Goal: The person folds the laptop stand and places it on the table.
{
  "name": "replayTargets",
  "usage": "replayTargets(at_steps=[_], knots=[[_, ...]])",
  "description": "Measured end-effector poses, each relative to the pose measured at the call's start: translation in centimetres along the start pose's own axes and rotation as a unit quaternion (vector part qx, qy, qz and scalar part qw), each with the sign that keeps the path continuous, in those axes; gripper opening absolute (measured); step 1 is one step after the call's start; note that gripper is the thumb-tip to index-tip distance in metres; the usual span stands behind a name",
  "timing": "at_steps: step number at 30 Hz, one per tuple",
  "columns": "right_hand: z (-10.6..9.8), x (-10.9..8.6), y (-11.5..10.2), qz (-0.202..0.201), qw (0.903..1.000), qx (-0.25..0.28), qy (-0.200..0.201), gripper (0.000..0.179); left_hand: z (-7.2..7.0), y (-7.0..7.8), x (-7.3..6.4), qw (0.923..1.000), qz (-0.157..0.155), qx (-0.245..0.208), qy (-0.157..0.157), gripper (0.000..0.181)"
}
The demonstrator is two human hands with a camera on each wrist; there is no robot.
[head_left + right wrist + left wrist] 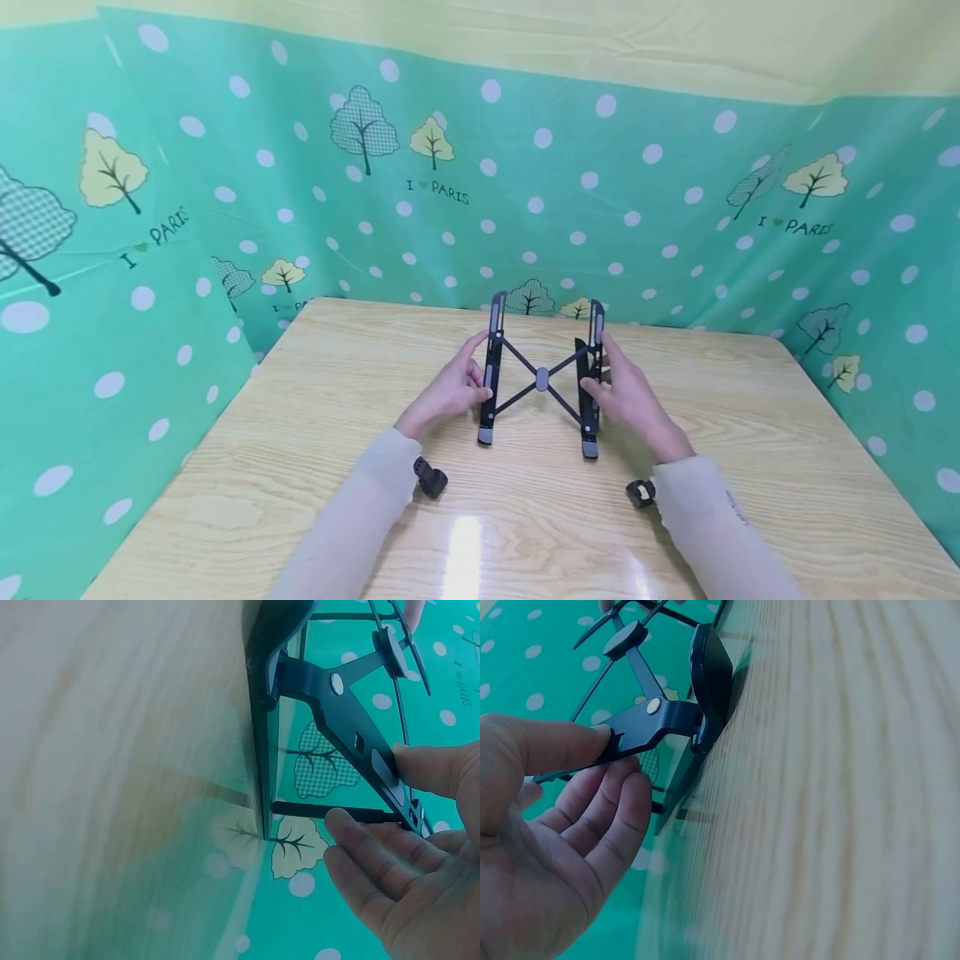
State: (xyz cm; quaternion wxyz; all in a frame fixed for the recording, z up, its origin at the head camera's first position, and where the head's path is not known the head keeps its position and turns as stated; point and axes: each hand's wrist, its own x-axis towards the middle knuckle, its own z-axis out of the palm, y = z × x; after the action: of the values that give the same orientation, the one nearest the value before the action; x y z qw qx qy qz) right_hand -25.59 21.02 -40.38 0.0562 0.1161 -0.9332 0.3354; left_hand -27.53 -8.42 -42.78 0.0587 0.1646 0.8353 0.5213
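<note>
A black folding laptop stand (542,379) stands spread on the table, its thin bars crossing at a grey oval hub. My left hand (452,388) pinches the left side arm, thumb on top and fingers below it, as the left wrist view shows at the arm (641,729). On the other side, my right hand (632,402) grips the right arm (356,739). Its thumb lies on the upper face while the fingers sit underneath, close to a thin strut (337,812). Grey pads line the arms, and the front ends carry upturned lips.
The stand is near the back of a light wood-grain table (300,467). Behind and at both sides hangs a green dotted cloth (465,258) printed with trees. Small black wrist devices (430,479) are by both sleeves.
</note>
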Motion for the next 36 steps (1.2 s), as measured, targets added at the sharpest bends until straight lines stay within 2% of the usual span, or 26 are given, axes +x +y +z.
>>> replayTargets(at_steps=[9, 17, 24, 29, 33, 36], knots=[[0.6, 0.2, -0.5, 0.003, 1.0000, 0.007, -0.002, 0.089, -0.8, -0.2, -0.2, 0.9999, -0.004, 0.013, 0.000, 0.108], [1.2, 0.6, -0.9, 0.007, 0.9999, 0.013, -0.003, 0.088, -1.7, 0.1, -0.5, 0.9998, 0.001, 0.005, -0.021, 0.113], [1.6, 0.7, -1.3, 0.003, 0.9999, 0.011, -0.008, 0.088, -2.3, 0.0, -0.6, 0.9995, 0.005, 0.015, -0.027, 0.114], [1.1, 0.6, -1.2, -0.006, 0.9992, 0.033, -0.023, 0.087, -2.3, 0.1, -0.5, 0.9993, -0.008, 0.036, 0.004, 0.106], [0.4, 0.6, -0.8, -0.003, 0.9982, 0.055, -0.025, 0.084, -2.1, 0.4, -0.5, 0.9991, -0.014, 0.014, 0.039, 0.093], [0.0, 0.6, -0.4, 0.000, 0.9977, 0.062, -0.026, 0.083, -2.0, 0.5, -0.4, 0.9984, -0.011, -0.014, 0.053, 0.088]])
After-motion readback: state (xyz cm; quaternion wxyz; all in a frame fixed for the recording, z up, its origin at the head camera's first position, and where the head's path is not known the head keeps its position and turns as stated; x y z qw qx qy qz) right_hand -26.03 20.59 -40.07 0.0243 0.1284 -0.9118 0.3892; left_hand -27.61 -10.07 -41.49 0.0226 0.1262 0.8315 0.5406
